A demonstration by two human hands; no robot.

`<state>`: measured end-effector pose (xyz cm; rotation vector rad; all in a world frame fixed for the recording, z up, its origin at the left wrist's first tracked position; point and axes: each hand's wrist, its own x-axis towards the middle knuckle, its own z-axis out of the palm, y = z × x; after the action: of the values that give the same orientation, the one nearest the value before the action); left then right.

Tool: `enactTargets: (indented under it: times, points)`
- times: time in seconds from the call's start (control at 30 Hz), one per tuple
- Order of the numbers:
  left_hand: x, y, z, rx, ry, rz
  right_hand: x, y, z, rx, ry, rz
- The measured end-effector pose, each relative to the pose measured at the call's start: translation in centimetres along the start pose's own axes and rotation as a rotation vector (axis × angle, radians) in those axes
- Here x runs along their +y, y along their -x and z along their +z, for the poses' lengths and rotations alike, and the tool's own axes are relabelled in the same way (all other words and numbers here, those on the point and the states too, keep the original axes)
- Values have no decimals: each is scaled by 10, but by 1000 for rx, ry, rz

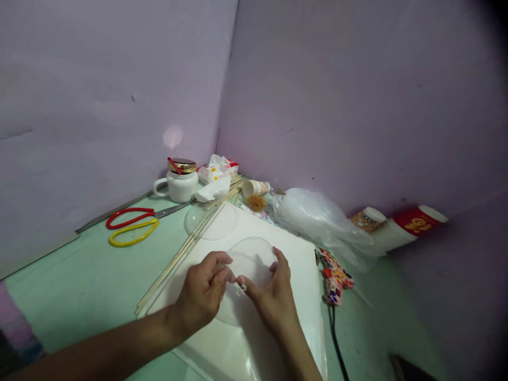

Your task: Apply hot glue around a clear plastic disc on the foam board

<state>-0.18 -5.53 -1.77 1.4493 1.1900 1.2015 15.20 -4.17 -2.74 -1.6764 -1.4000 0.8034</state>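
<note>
Left grip is a bare human hand, rounded knuckles. Right grip is also a bare hand, with a small whitish patch on the thumb tip, too small to identify. Left forearm and right forearm are bare, narrowing at the wrists. Pink-purple cloth shows lower left; cannot tell if worn.

The left hand curls with its thumb close to bent fingers, and just beside it the right hand arches, fingers forward and thumb (whitish near its tip) pointing toward the left fingertips, each forearm slanting back behind its hand.
</note>
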Motion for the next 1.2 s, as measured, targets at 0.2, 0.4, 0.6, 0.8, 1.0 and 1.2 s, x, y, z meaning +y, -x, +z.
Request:
enactTargets:
  times: [0.2, 0.4, 0.6, 0.8, 1.0, 1.2]
  points:
    - [1, -7, 0, 9, 32, -53, 11, 0, -12, -85, -46, -65]
    - [4, -4, 1, 25, 31, -36, 0, 5, -4, -58, 70, -17]
    - [4, -15, -7, 51, -174, -103, 5, -2, -17, -20, -132, -60]
    - [14, -30, -27, 312, -742, 190, -15, 4, -28, 124, -224, 28]
    - [30, -7, -21, -138, -336, 587, -35, 26, -3, -215, -429, 111]
    - [29, -4, -18, -171, -286, 698, -42, 40, 11, -362, -507, 173]
